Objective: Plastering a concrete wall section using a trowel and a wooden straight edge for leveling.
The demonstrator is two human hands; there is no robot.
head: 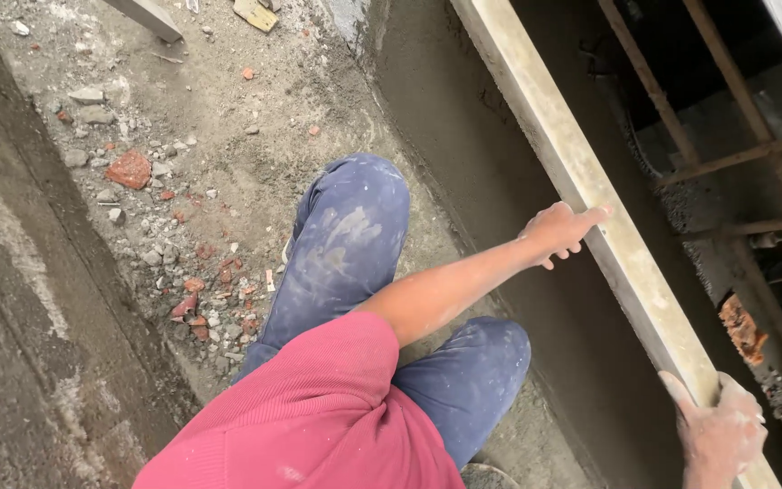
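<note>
Dusty ground (255,118) strewn with brick rubble (128,169) (daylight); dark pit (726,81) beyond.

There is one camera, worn on the person's head. It looks steeply down, close over the knees (355,235), the rubble floor (165,181) and the long plank (581,172) on the right.

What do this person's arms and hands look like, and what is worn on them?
Both hands are bare, with no gloves. The left hand and its forearm are uncovered up to a short, ribbed red sleeve near the shoulder. The right hand is dusted with pale grey powder or dried cement, and only its wrist shows. No watch, rings or bands are visible.
</note>
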